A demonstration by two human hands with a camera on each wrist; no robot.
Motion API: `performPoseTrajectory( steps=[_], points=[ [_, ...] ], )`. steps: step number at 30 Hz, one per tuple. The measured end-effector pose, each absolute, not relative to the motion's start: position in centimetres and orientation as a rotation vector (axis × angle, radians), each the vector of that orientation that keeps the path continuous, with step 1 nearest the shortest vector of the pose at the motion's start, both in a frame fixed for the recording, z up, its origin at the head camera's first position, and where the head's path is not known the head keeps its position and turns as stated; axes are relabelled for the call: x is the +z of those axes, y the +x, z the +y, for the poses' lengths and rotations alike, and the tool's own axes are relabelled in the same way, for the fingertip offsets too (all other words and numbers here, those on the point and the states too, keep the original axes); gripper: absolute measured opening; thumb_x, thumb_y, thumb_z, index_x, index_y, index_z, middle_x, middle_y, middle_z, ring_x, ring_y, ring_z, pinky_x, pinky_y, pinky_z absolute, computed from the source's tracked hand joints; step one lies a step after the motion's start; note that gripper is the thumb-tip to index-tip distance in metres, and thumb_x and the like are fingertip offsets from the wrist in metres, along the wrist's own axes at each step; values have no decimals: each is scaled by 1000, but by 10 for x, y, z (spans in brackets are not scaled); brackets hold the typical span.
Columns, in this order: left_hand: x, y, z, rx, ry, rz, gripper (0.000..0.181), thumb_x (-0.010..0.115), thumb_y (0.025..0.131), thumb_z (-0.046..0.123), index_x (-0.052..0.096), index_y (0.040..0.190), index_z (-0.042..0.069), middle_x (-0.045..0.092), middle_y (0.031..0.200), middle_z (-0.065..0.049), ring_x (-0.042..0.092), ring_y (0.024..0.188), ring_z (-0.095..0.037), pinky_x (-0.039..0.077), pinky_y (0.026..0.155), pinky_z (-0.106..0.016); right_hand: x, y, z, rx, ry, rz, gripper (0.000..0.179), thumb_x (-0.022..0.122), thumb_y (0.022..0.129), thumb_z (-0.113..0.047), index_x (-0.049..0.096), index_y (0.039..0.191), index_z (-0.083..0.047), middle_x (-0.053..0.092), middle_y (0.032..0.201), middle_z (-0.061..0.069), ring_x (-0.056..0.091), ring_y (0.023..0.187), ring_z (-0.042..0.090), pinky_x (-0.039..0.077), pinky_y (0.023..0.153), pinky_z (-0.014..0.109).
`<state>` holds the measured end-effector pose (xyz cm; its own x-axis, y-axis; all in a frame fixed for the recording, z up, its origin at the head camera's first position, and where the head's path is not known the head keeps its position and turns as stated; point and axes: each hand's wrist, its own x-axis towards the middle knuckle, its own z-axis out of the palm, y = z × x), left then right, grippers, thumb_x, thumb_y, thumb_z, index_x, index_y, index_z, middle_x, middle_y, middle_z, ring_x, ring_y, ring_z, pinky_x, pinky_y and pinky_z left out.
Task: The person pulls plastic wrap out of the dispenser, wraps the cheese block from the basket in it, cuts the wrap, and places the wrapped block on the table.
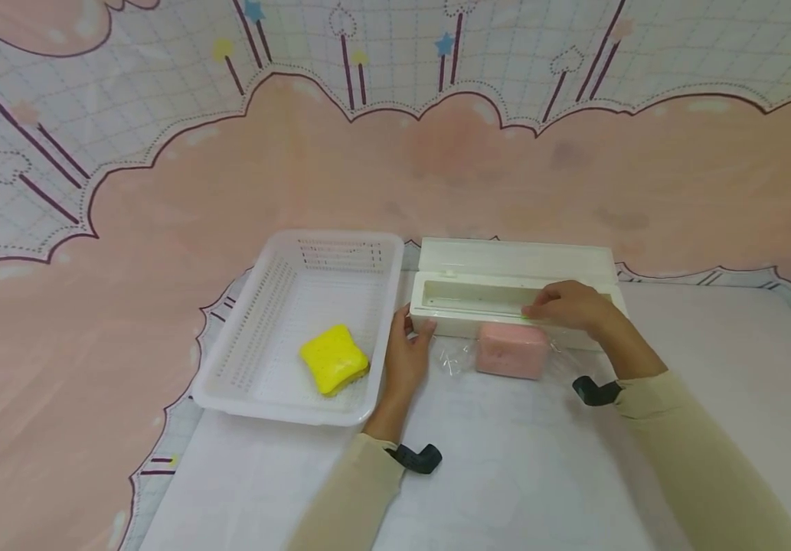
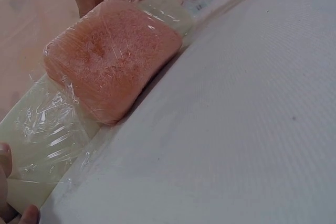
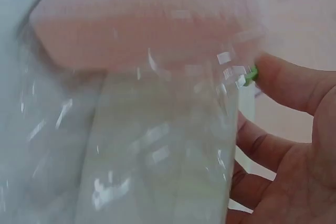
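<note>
A long cream box (image 1: 464,327) stands on the table with its lid (image 1: 519,259) raised at the back and a hollow trough inside. My left hand (image 1: 406,356) grips the box's left end between thumb and fingers. Over the box's front rim, my right hand (image 1: 570,306) pinches a small green piece (image 3: 251,75) between thumb and fingers. Against the box's front sits a pink spongy block (image 1: 511,350), covered in clear plastic film (image 2: 50,129) that spreads out to both sides of it. In the right wrist view the film overlaps the box front.
To the left of the box stands a white perforated basket (image 1: 243,398), holding a yellow pillow-shaped sponge (image 1: 333,358). Both stand on a white-covered table (image 1: 505,474). A printed pink and white cloth (image 1: 367,168) hangs behind the table.
</note>
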<state>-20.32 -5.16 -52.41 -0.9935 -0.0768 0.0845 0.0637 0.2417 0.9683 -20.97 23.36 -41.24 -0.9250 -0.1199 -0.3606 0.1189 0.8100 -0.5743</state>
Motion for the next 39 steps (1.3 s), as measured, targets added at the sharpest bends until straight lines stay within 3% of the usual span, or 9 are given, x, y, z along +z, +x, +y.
performPoseTrajectory(
  steps=[10,12,15,17,23,27,30,35,39],
  points=[
    [-525,-203,-51,-1876,5,-2374,52,68,99,29,49,146,15,62,128,-11,60,118,-26,55,97,-40,-406,-199,258,-664,49,2721,66,68,88,-64,67,111,-1,66,117,22,59,103,39,52,77,46],
    [-525,-204,-50,-1880,-6,-2370,51,68,99,28,49,145,15,63,129,-11,60,118,-26,55,97,-40,-404,-196,260,-606,104,2733,72,67,84,-72,66,108,-4,66,114,20,59,104,41,50,85,61],
    [-526,-204,-49,-1875,-15,-2371,51,68,99,28,49,145,14,63,129,-12,60,118,-26,55,96,-40,-403,-193,264,-568,196,2729,80,65,78,-81,62,107,-6,64,112,18,56,109,45,33,92,85],
    [-527,-205,-49,-1864,-10,-2373,52,68,99,28,49,146,14,63,128,-11,60,118,-25,55,96,-40,-403,-191,268,-553,238,2734,84,64,76,-84,58,108,-6,61,112,20,54,110,47,28,90,89],
    [-526,-204,-51,-1846,19,-2397,53,67,100,31,48,147,17,62,127,-9,59,118,-24,54,99,-39,-413,-187,287,-633,284,2796,101,71,75,-78,47,122,8,37,130,44,37,109,58,47,74,55],
    [-525,-202,-50,-1858,26,-2389,53,69,99,29,49,146,16,62,127,-10,59,118,-25,54,98,-41,-420,-183,300,-828,345,2727,123,75,77,-72,19,148,11,22,146,48,40,118,59,53,80,53],
    [-525,-202,-50,-1850,29,-2386,53,69,98,28,49,146,16,62,126,-10,60,117,-25,55,97,-40,-421,-180,306,-889,345,2665,132,74,80,-70,1,157,9,29,150,43,51,119,51,57,80,48],
    [-526,-204,-49,-1823,36,-2402,53,68,99,29,48,147,17,62,127,-8,60,118,-22,55,99,-38,-417,-178,311,-875,276,2642,116,68,87,-66,13,159,5,41,146,42,61,114,46,60,79,42],
    [-525,-203,-47,-1832,50,-2405,52,68,99,28,48,146,17,62,127,-8,60,118,-23,55,100,-39,-416,-176,320,-935,264,2576,114,68,91,-60,0,161,-1,31,153,43,55,128,50,60,88,43]
  ],
)
